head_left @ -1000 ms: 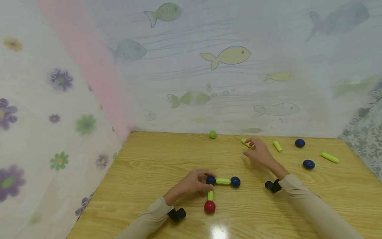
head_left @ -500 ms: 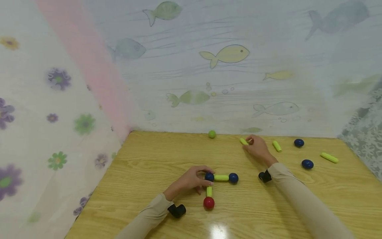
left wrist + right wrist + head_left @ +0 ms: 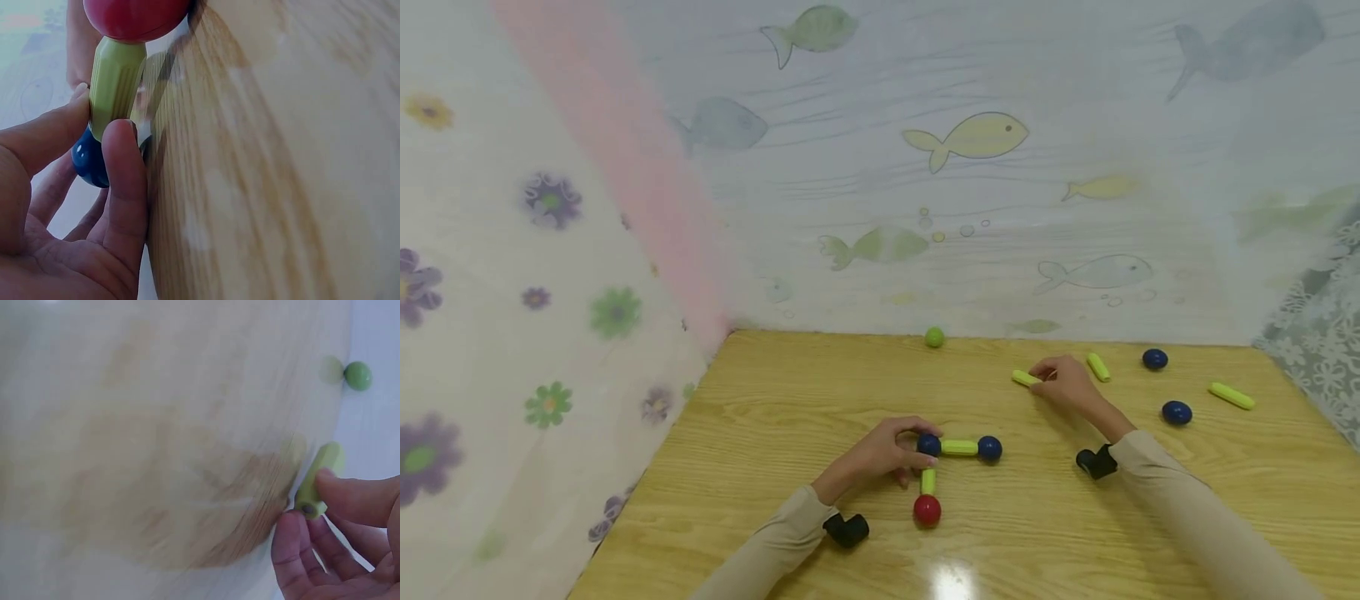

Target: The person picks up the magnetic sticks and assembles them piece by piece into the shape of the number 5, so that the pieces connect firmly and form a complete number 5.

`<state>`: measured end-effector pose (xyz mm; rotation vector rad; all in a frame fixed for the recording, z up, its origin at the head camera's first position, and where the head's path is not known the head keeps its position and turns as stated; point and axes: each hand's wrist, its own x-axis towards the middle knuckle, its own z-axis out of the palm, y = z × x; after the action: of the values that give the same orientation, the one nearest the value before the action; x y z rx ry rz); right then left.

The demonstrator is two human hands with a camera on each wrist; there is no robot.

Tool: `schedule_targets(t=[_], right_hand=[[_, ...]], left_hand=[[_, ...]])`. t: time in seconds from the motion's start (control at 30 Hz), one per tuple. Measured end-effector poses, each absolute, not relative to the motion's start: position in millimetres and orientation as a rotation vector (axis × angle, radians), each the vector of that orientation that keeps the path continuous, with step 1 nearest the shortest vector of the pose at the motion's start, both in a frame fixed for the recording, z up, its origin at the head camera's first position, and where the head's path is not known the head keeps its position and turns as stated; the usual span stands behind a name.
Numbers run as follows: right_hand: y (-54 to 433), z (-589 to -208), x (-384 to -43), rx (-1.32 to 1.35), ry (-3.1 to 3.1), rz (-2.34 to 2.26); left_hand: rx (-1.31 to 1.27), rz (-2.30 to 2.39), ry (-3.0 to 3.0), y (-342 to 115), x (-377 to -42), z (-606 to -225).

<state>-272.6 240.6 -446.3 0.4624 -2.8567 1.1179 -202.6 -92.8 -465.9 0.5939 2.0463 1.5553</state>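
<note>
An L-shaped joined piece lies on the table: a corner blue ball (image 3: 928,446), a ridged yellow-green rod (image 3: 959,448) leading right to another blue ball (image 3: 989,449), and a second rod (image 3: 115,87) leading toward the person to a red ball (image 3: 927,510). My left hand (image 3: 882,450) holds this piece at the corner, thumb and fingers around the blue ball and the top of the second rod. Farther back, my right hand (image 3: 1066,387) pinches a loose yellow-green rod (image 3: 320,478) between thumb and fingers. A dark round spot shows on that rod's near end.
A small green ball (image 3: 934,337) sits at the table's back edge against the fish-printed curtain (image 3: 880,183). To the right lie two loose yellow-green rods, one short (image 3: 1098,367) and one longer (image 3: 1231,396), and two blue oval pieces, a back one (image 3: 1154,359) and a front one (image 3: 1177,412).
My right hand has closed on the loose rod at the back and drawn it a little toward the person and right. The left hand keeps its hold on the joined piece, almost still.
</note>
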Motion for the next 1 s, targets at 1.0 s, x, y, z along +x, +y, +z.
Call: schedule_targets(t=[1.0], right_hand=[[232, -433, -159, 0.801, -2.893, 1.36]], left_hand=[[0.545, 1.598, 1.995, -92, -203, -465]])
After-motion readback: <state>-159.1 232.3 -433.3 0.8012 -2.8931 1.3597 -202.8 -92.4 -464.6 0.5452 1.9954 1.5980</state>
